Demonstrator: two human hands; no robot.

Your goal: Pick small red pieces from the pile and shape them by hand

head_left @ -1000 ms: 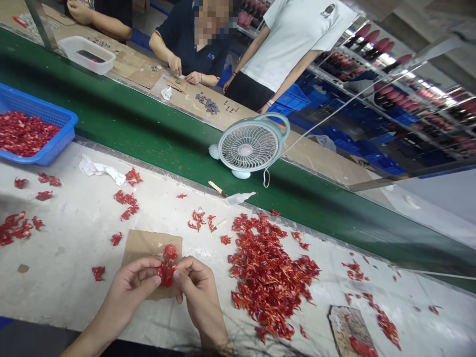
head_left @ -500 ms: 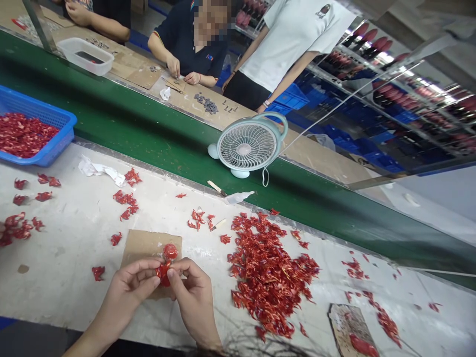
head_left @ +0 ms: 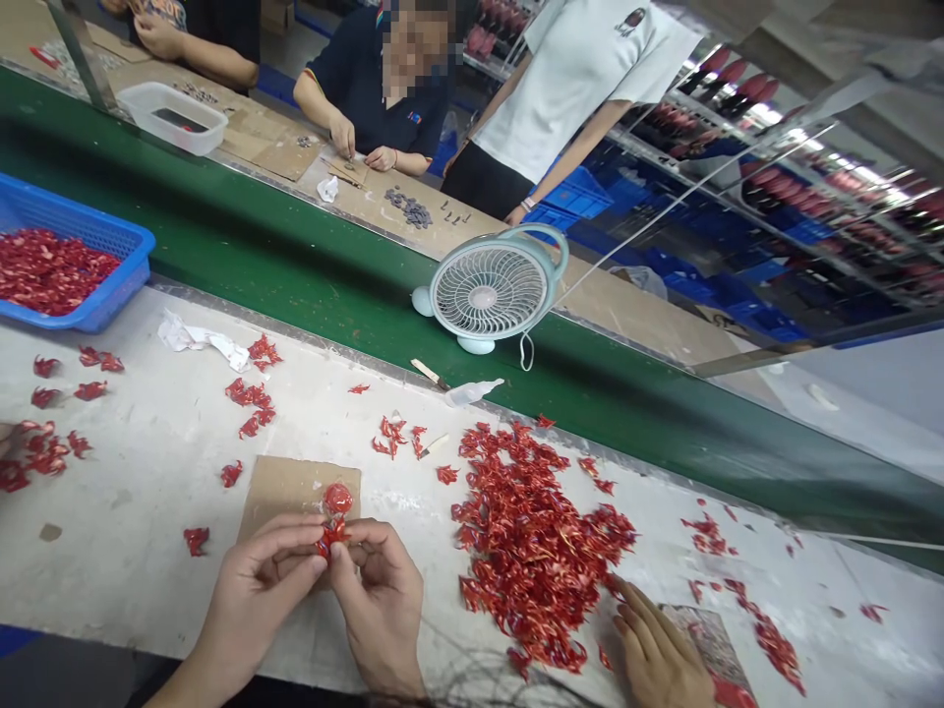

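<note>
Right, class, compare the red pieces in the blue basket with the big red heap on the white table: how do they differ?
The basket pieces sit contained in a blue basket; the heap lies loose and scattered on the table. The basket pieces are far off to the left; the heap lies beside the right hand, which pinches one red piece with the left hand. Both are small red pieces.

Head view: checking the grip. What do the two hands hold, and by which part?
The left hand and right hand pinch one small red piece by its lower end; its round top is free.
</note>
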